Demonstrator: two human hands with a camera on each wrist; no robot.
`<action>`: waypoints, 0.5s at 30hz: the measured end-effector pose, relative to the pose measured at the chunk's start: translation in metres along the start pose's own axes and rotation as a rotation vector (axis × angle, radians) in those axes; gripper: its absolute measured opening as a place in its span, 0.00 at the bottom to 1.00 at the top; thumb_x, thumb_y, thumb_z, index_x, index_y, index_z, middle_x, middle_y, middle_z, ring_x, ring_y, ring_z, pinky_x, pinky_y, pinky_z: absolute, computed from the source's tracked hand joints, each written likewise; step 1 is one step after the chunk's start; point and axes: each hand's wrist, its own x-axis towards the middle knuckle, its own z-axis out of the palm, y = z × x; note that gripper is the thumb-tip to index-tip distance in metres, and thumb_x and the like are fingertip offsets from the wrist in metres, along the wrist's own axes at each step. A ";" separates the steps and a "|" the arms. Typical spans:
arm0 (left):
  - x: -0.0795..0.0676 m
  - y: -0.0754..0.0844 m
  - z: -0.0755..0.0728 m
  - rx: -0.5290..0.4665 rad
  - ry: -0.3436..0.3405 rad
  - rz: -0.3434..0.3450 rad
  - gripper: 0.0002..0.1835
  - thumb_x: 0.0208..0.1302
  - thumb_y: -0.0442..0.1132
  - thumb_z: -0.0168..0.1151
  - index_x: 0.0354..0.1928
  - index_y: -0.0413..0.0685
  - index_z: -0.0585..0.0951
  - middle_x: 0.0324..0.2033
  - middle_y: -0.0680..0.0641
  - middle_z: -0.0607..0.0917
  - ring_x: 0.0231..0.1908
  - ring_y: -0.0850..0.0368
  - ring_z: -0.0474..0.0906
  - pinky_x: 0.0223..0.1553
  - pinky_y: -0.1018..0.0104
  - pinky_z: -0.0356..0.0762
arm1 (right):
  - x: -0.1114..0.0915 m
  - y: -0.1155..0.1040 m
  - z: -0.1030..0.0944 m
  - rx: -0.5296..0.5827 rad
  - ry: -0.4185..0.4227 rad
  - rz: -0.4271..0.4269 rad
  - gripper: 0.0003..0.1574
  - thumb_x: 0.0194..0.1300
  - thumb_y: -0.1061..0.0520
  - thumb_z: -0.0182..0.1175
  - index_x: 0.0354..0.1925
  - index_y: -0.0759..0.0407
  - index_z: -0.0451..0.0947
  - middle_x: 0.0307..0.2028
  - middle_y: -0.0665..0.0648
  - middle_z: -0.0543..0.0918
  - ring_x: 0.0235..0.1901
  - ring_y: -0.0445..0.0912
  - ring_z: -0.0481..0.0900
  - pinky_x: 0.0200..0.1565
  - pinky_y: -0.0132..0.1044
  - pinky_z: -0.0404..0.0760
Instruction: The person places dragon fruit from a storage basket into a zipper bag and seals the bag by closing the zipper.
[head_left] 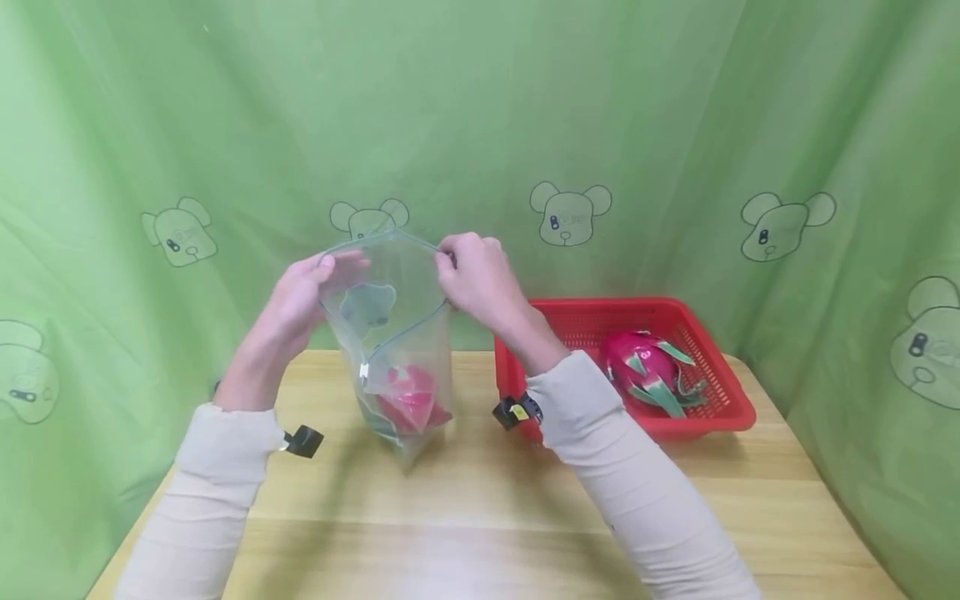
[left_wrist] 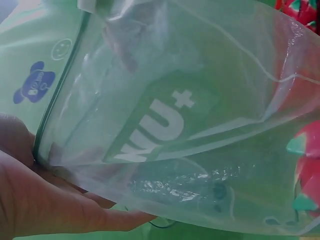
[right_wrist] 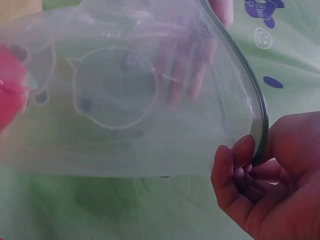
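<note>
A clear zip bag (head_left: 411, 304) hangs upright with its mouth spread wide, its lower end near the table. Inside, low down, sits a pink dragon fruit (head_left: 408, 400); its green scale tips show in the left wrist view. My left hand (head_left: 303, 292) holds the left side of the rim between thumb and fingers, the fingers stretched along the bag. On the opposite side, my right hand (head_left: 480, 271) pinches the rim with curled fingers. A white slider (head_left: 364, 372) sits on the bag's front edge. Pale printed shapes and letters mark the plastic.
On the right of the wooden table (head_left: 420, 508) stands a red plastic basket (head_left: 701, 429). It holds another dragon fruit (head_left: 637, 358) with green scales. A green curtain (head_left: 465, 108) with bear faces hangs behind and at both sides.
</note>
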 end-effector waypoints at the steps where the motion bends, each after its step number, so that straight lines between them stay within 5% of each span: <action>1: 0.001 -0.002 0.000 -0.009 -0.005 -0.014 0.27 0.85 0.44 0.31 0.76 0.42 0.64 0.73 0.40 0.70 0.73 0.44 0.64 0.74 0.46 0.60 | -0.001 0.002 0.001 -0.006 -0.006 0.006 0.19 0.77 0.60 0.50 0.57 0.64 0.83 0.24 0.56 0.80 0.18 0.45 0.76 0.21 0.33 0.67; 10: -0.002 -0.015 0.005 -0.063 -0.023 -0.030 0.27 0.85 0.43 0.31 0.81 0.49 0.54 0.77 0.41 0.61 0.76 0.45 0.56 0.76 0.47 0.52 | -0.006 0.009 0.014 0.076 -0.019 0.033 0.20 0.77 0.62 0.50 0.59 0.66 0.80 0.27 0.57 0.82 0.20 0.44 0.82 0.21 0.33 0.73; 15: -0.023 -0.039 0.018 -0.085 0.067 0.039 0.33 0.82 0.41 0.43 0.82 0.54 0.47 0.80 0.42 0.51 0.78 0.44 0.50 0.77 0.43 0.48 | -0.009 0.009 0.022 0.135 -0.008 0.085 0.24 0.75 0.64 0.49 0.65 0.66 0.76 0.27 0.57 0.82 0.18 0.43 0.83 0.17 0.31 0.68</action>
